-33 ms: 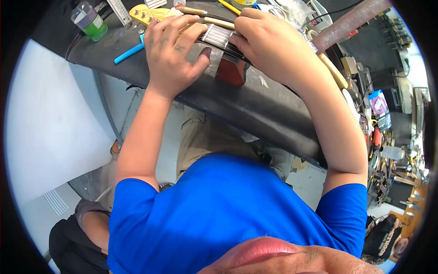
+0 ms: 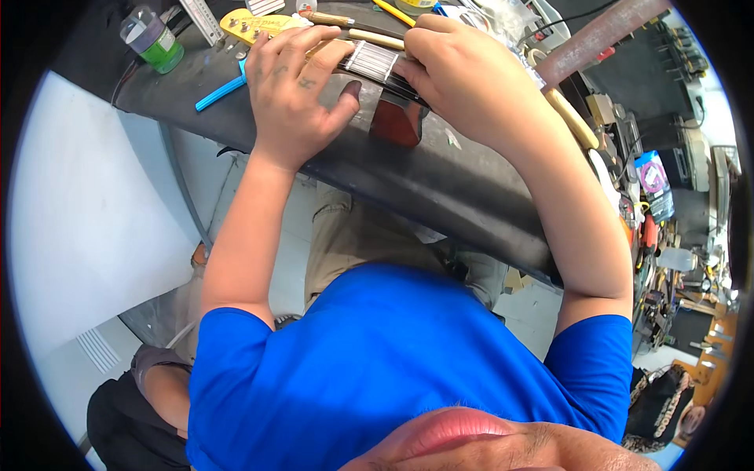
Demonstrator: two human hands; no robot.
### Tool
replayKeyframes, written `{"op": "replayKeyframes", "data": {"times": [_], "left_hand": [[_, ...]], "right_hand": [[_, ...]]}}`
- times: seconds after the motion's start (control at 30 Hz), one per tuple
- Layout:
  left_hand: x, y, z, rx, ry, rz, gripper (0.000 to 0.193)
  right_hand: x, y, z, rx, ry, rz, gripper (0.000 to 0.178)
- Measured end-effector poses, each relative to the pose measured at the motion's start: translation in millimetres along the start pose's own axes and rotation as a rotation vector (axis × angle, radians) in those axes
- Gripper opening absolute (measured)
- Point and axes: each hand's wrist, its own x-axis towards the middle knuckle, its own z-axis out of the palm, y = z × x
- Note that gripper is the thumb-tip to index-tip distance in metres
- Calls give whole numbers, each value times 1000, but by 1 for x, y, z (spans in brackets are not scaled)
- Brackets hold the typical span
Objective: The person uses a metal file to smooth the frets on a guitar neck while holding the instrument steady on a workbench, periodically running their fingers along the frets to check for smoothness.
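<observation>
On the dark, matte-topped bench [image 2: 440, 184], near its far edge, lies a guitar neck [image 2: 369, 63] with thin metal strings running across a striped patch of pale frets. Its yellowish headstock [image 2: 247, 25] points to the person's left, with small metal tuning pegs along its edge. Under the neck sits a reddish-brown, glossy block [image 2: 397, 122] (whether it is a support or part of the instrument cannot be told).

The left hand [image 2: 294, 98] lies flat over the neck, fingers spread and curved toward the headstock, the thumb stretched out to the right against the neck's near side; its grip is loose, pressing down rather than closed round anything. The right hand [image 2: 463, 78] rests on the neck just right of the frets, fingers curled downward on the strings; the fingertips are hidden under the hand, so I cannot tell whether its grip pinches anything. The two hands sit close together, the striped fret patch between them.

Just left of the left hand a slim, bright blue plastic tool [image 2: 220, 92] lies slanted on the bench. Farther left stands a small clear bottle [image 2: 153, 38] with a green lower half and a grey cap. A metal ruler [image 2: 203, 20] lies beside the headstock, and two wooden-handled tools [image 2: 375, 38] lie beyond the neck. A rusty brown pipe [image 2: 597, 35] slants at the upper right.
</observation>
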Motion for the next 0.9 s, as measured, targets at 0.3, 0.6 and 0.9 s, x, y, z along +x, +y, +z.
{"op": "replayKeyframes", "data": {"times": [0.3,0.6,0.9], "left_hand": [[-3,-2,-4,-63,-34,9,52],[7,34,-3,97,-115,11,56],[-4,35,5,72,-77,46,53]], "right_hand": [[-117,-70,-2,190,308,156,37],[-135,-79,56,710,409,557,85],[-117,-61,94,648,408,510,89]]}}
